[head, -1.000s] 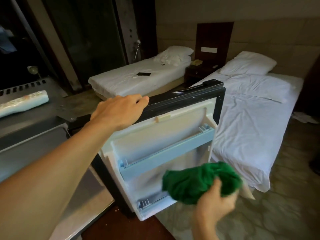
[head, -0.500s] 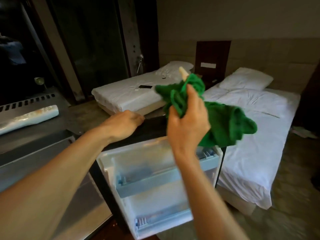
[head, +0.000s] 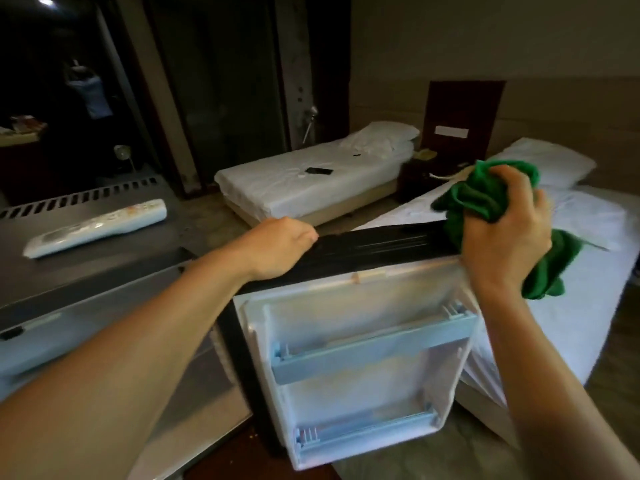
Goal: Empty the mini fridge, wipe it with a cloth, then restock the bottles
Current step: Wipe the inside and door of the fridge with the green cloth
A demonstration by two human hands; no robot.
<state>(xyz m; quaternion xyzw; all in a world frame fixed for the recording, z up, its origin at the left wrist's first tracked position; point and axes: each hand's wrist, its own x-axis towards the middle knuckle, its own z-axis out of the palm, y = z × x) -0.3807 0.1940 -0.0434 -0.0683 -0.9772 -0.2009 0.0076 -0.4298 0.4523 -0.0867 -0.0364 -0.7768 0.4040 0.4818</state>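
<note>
The mini fridge door (head: 356, 344) stands swung open in front of me, its white inner side and two pale blue racks empty. My left hand (head: 277, 247) grips the door's black top edge (head: 377, 245) near its left end. My right hand (head: 502, 233) is shut on a bunched green cloth (head: 485, 199), which rests against the right end of that top edge and hangs down behind the hand. No bottles are in sight. The fridge's inside is out of view.
A white remote control (head: 97, 226) lies on the grey fridge top (head: 114, 261) at left. Two white beds, the far bed (head: 311, 178) and the near bed (head: 571, 271), stand behind and right of the door, with a dark nightstand (head: 415, 174) between them.
My right hand has carried the green cloth from low by the lower rack, up over the door, and down onto the right end of its top edge. My left hand stays on the edge.
</note>
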